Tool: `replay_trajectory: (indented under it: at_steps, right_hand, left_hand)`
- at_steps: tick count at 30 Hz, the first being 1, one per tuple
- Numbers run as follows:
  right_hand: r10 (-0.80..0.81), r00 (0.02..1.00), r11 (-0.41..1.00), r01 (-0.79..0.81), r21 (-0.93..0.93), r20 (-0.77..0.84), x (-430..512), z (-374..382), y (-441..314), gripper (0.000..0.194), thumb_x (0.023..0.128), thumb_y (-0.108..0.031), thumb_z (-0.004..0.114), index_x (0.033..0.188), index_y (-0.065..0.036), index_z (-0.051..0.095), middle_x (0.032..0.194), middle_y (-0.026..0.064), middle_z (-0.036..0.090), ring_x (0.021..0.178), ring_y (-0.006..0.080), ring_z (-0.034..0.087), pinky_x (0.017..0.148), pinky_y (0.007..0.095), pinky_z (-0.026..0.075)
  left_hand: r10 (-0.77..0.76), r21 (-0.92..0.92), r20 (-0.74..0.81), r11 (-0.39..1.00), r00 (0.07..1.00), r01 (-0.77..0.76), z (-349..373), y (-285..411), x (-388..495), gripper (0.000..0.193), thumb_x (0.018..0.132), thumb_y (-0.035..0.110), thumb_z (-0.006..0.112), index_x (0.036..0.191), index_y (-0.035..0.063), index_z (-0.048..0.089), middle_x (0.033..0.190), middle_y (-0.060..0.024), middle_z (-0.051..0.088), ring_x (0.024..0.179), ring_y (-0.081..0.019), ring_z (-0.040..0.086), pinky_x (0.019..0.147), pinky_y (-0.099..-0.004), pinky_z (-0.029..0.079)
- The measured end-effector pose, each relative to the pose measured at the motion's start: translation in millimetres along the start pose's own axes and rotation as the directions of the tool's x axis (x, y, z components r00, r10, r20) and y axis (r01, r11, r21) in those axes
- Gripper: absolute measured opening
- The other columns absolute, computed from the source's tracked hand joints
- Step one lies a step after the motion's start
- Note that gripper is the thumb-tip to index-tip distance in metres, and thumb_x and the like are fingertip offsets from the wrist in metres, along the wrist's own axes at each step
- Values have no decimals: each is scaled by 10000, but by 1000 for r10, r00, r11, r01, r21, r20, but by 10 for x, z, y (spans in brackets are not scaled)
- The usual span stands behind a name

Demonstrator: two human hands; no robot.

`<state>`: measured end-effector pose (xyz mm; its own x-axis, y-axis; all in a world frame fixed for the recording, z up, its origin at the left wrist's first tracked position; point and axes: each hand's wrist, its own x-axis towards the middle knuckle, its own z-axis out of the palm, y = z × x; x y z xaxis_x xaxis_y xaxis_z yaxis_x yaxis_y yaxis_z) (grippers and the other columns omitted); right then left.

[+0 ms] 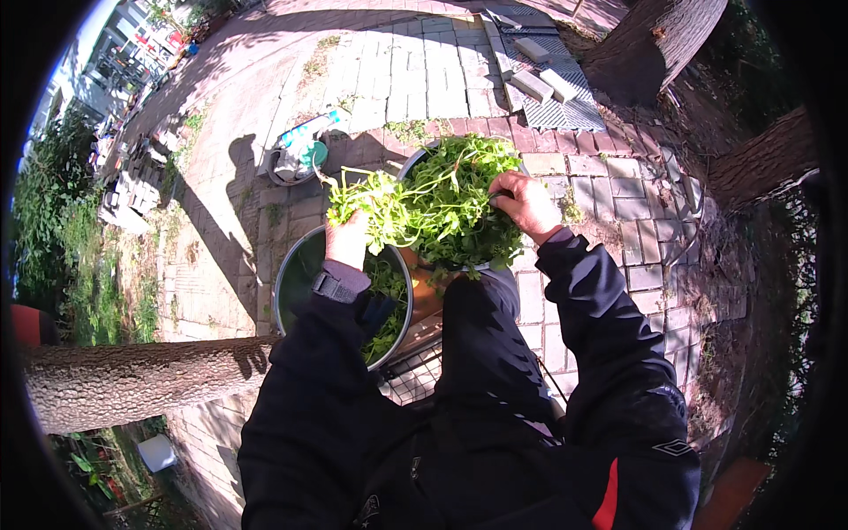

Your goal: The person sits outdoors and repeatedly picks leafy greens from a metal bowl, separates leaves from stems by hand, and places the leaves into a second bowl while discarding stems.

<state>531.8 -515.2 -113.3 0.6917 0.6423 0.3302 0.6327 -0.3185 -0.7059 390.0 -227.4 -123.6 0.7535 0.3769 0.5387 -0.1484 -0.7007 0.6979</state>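
My left hand (pixel 347 237) is closed around a bunch of leafy green stems (pixel 379 202), held up in the sunlight over the rim of a round metal pot (pixel 281 273). More greens (pixel 387 301) lie inside that pot, partly hidden by my sleeve. A second round container (pixel 412 161) is heaped with leafy greens (pixel 464 225). At the right side of this heap is my right hand (pixel 527 204), thumb and fingertips drawn together by the leaves; whether a stem is between them cannot be told.
A small container (pixel 281 173) with a teal item (pixel 313 154) and a blue-and-white package (pixel 310 128) stands ahead on the paving. Loose bricks (pixel 532 86) lie on a ribbed grey mat (pixel 568 118). Tree trunks stand right and left (pixel 146 381); a white bucket (pixel 158 453) is lower left.
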Motion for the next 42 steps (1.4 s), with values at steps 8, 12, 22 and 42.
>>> replay_trajectory:
  at_steps: [8, 12, 22, 42]
  right_hand:
    - [131, 906, 970, -35, -239, 402, -198, 145, 3, 223, 748, -221, 701, 907, -75, 644, 807, 104, 597, 842, 309, 607, 755, 381, 482]
    - [73, 996, 997, -72, -31, 43, -30, 6, 59, 181, 771, -239, 708, 837, -74, 671, 808, 105, 618, 802, 294, 617, 713, 380, 489]
    - [479, 874, 695, -321, -643, 81, 574, 614, 400, 872, 639, -327, 804, 1385, -133, 397, 1319, 204, 453, 1209, 376, 469, 953, 456, 457]
    - [-136, 912, 833, 316, -453, 386, 299, 180, -311, 477, 666, -224, 746, 1126, -157, 640, 1095, 60, 602, 1040, 301, 528, 939, 428, 406]
  left_hand:
    - [-557, -726, 136, 507, 819, 465, -126, 361, -43, 205, 895, -7, 566, 1092, 13, 620, 1010, -46, 666, 857, -128, 630, 738, -267, 510]
    - [-522, -718, 173, 514, 835, 470, -244, 472, 24, 253, 875, -25, 578, 1121, 31, 597, 1012, -47, 660, 863, -135, 641, 721, -277, 525]
    - [-425, -818, 250, 389, 870, 424, -294, 595, -93, 405, 865, -84, 559, 1255, 27, 541, 1119, -83, 635, 967, -173, 628, 820, -303, 529]
    - [-407, -748, 320, 446, 856, 492, -283, 402, -221, 369, 825, -109, 553, 1173, 9, 583, 1038, -54, 658, 891, -124, 627, 777, -260, 514]
